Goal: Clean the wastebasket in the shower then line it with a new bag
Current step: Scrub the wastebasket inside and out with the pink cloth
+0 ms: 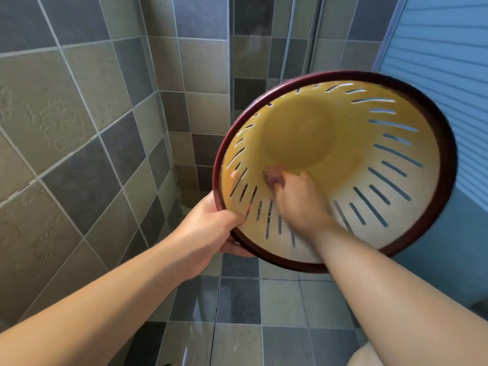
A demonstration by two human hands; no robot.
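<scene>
A yellow slotted wastebasket (369, 165) with a dark red rim is held up and tilted so its opening faces me, right of centre. My left hand (208, 231) grips the rim at its lower left, thumb inside the wall. My right hand (295, 196) reaches inside the basket and holds a small pinkish cloth or sponge (273, 178) against the inner wall near the bottom; the hand and cloth are blurred.
Grey and beige tiled walls (79, 122) close in at the left and back. A wet tiled floor (250, 313) lies below. A shower hose (290, 33) hangs at the back. A blue ribbed panel (443, 48) stands at the right.
</scene>
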